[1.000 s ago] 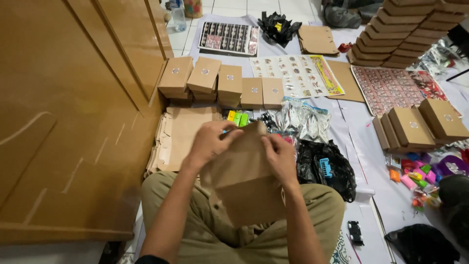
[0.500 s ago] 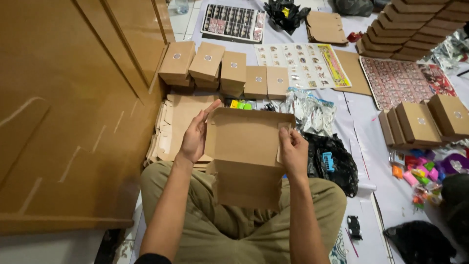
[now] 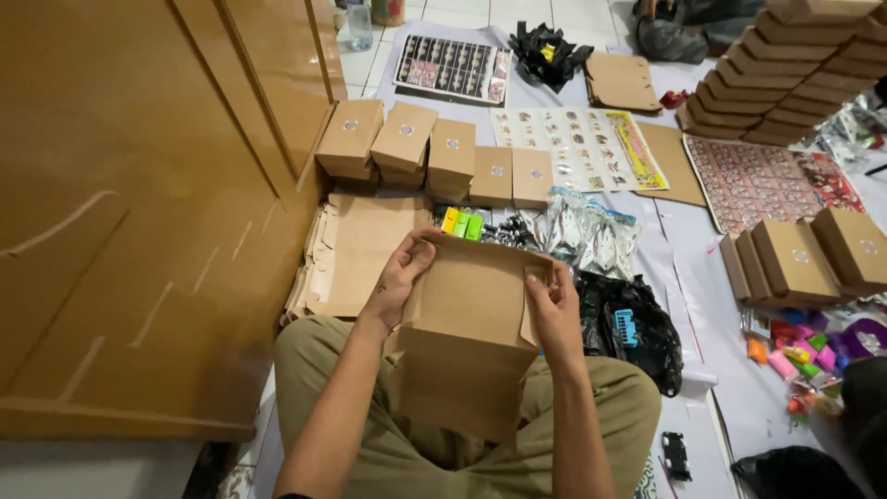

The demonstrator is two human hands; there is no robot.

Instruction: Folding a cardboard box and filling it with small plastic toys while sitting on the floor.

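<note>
I held the brown cardboard box (image 3: 476, 319) by its side walls, my left hand (image 3: 399, 277) and right hand (image 3: 552, 310) gripping it; it looked light, thin and easy to bend.

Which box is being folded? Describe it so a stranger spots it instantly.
Start at the tall brown wooden panel on the left, then drop to the seated person's lap beside it. The half-folded cardboard box sits there between the left hand and right hand. Unlike the closed boxes lined up beyond, it is open and unfinished.
</note>
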